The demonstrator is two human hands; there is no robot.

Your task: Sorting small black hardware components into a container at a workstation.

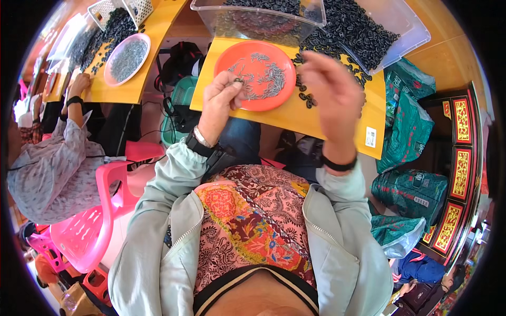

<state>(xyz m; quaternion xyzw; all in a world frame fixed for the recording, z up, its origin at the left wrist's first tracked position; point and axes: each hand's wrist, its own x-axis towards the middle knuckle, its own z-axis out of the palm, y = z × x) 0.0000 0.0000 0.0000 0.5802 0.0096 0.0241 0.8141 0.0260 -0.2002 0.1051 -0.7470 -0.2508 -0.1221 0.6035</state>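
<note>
My left hand (221,100) is closed in a pinch over the left rim of a round orange-red plate (254,104). A small dark piece (238,81) shows at its fingertips, too small to make out fully. Small grey metal pins (273,79) lie scattered in the plate. To the plate's right, my right hand (333,92) is raised above the yellow table (342,129). Motion smears its fingers, so whether they hold anything cannot be told. Beneath and beside it lie many small black oval pieces with holes (305,99).
A clear plastic bin (258,23) of black pieces stands behind the plate. Another clear tray (406,31) spills black pieces at the right. Green bags (408,131) stand beside the table. At left, a person (58,163) sits at another table with a pink plate (127,59); a pink chair (87,231) is near.
</note>
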